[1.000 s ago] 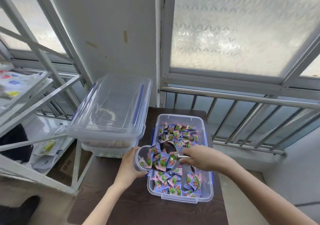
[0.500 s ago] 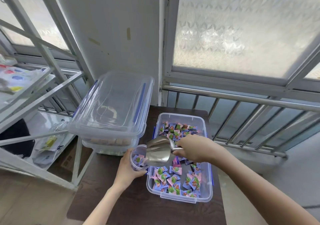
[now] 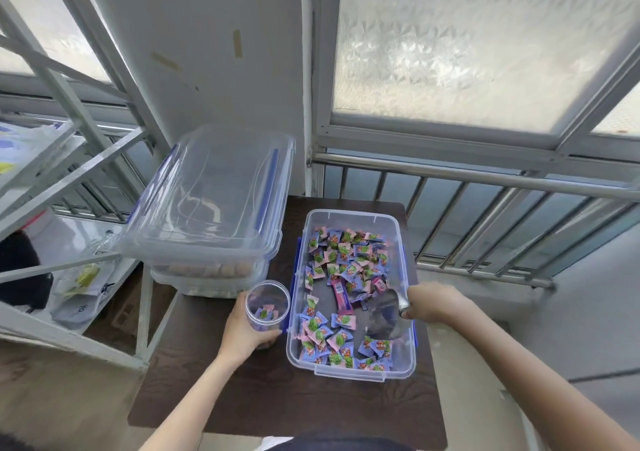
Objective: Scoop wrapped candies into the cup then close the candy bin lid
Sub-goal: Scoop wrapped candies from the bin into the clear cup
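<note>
An open clear candy bin [image 3: 353, 215] with blue clips sits on the dark table, holding several blue and pink wrapped candies [image 3: 346, 256]. My left hand [image 3: 242, 332] grips a clear plastic cup [image 3: 267, 306] upright just left of the bin, with a few candies at its bottom. My right hand [image 3: 433, 303] holds a metal scoop [image 3: 386, 313] by its handle, the scoop's bowl lowered inside the bin at its right side. The bin's clear lid [image 3: 211, 190] rests on top of another container to the left.
A second clear container [image 3: 207, 277] with brownish contents stands at the table's back left under the lid. The dark wooden table [image 3: 277, 402] is small, with a metal rack [image 3: 69, 159] to the left and a window railing [image 3: 485, 176] behind.
The scoop tipped its candies into the cup, then my right hand swung it back right and down into the bin. My left hand brought the cup upright beside the bin.
</note>
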Motion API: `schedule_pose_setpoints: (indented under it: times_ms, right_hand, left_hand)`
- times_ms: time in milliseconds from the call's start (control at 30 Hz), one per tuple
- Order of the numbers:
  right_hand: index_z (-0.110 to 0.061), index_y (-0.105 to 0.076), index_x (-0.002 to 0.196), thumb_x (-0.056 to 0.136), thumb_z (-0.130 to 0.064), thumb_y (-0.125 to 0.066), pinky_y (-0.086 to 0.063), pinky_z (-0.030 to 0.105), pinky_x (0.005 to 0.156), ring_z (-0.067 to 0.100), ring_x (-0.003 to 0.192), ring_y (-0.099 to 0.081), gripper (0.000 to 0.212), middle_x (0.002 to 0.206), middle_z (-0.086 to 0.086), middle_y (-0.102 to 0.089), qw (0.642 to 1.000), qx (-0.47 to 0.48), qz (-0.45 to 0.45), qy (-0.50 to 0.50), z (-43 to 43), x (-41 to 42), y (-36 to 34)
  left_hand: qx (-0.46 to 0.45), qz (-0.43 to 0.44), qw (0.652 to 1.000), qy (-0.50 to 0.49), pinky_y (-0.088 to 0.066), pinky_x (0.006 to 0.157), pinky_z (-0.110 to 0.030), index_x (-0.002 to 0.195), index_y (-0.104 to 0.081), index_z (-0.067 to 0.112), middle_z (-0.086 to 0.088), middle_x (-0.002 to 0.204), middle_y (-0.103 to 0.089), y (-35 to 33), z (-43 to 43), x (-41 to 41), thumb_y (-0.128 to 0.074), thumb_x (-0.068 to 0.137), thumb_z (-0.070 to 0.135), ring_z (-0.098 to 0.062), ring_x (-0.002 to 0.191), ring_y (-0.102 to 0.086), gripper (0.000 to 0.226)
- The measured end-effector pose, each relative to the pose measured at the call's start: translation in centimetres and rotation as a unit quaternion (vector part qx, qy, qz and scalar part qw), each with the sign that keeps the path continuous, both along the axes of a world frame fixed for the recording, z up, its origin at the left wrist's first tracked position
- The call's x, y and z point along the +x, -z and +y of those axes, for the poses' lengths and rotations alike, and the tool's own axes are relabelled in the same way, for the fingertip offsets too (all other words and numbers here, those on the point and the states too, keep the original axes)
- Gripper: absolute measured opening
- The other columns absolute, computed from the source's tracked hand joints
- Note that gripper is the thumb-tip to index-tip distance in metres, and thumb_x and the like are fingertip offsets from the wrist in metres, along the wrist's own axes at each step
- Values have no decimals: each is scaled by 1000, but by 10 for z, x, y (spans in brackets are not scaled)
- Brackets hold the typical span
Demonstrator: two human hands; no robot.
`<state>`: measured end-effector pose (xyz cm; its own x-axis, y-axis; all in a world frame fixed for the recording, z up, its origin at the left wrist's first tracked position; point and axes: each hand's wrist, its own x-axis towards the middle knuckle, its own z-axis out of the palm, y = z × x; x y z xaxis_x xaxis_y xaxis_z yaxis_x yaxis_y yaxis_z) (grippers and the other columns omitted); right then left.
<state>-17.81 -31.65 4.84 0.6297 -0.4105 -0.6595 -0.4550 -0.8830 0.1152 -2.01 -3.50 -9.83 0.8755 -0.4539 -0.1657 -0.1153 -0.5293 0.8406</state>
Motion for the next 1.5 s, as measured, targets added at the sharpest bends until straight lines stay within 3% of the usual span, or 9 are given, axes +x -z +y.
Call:
schedule_pose_setpoints:
  times_ms: [233,333,567,667,800,867,1067,1300,1500]
  right_hand:
    - [-9,-56,119,95,-21,-47,-46,32,89,27,114,-58,28,123,10,-61,998,-52,4,-27,8,3,32]
    - [-8,-56,118,93,-29,-52,-45,31,81,26,112,-59,33,123,9,-60,999,-36,22,-28,1,10,33]
    - [-12,-58,105,88,-30,-60,-38,28,67,23,80,-48,25,84,6,-57,993,-34,64,-97,-4,29,30]
    - [-9,-60,101,88,-34,-60,-38,27,61,24,79,-48,28,67,2,-48,988,13,103,-115,-1,38,32]
    - [-4,-66,110,91,-33,-56,-36,26,51,22,71,-51,36,81,7,-58,987,104,93,-75,-2,35,42]
    - [-7,-66,94,93,-34,-52,-35,24,49,19,57,-48,30,73,6,-56,984,155,73,-51,4,29,55]
    - [-14,-43,68,96,-34,-47,-27,28,49,19,54,-39,34,64,3,-45,980,199,9,1,24,2,101]
    - [-9,-47,83,97,-35,-44,-28,28,50,22,71,-47,29,82,9,-54,966,235,-42,95,39,-9,119]
    - [-16,-37,68,99,-35,-38,-27,25,47,15,54,-42,37,62,-1,-43,956,213,-112,165,54,-7,134]
  left_hand:
    - [-30,16,999,-2,-39,90,-26,109,-43,34,11,110,-56,5,6,-2,-94,46,12,-11,108,-54,84]
    - [-28,24,999,-4,-41,90,-25,103,-41,43,15,111,-56,8,11,-4,-93,41,25,-7,105,-55,83]
    - [-27,12,999,-12,-42,88,-24,113,-43,22,13,110,-54,14,11,-9,-93,49,11,-11,106,-56,82]
    - [-31,17,999,-11,-41,86,-21,112,-44,21,10,112,-55,14,11,-10,-93,50,10,-10,107,-56,81]
    - [-38,17,999,-22,-43,81,-5,104,-43,36,17,111,-55,18,14,-14,-93,49,8,-8,103,-57,80]
    - [-40,9,999,-27,-40,80,3,100,-41,42,22,111,-52,22,14,-17,-93,47,9,-6,102,-57,81]
    - [-39,-9,999,-30,-45,87,-26,106,-43,28,23,108,-52,24,11,-22,-88,42,23,-10,104,-57,78]
    - [-26,-7,1000,-16,-43,88,-28,107,-45,23,13,107,-55,27,12,-15,-92,44,16,-13,107,-57,79]
    - [-25,-5,1000,-12,-41,86,-24,104,-46,26,22,107,-52,23,11,-17,-91,46,13,-6,102,-56,76]
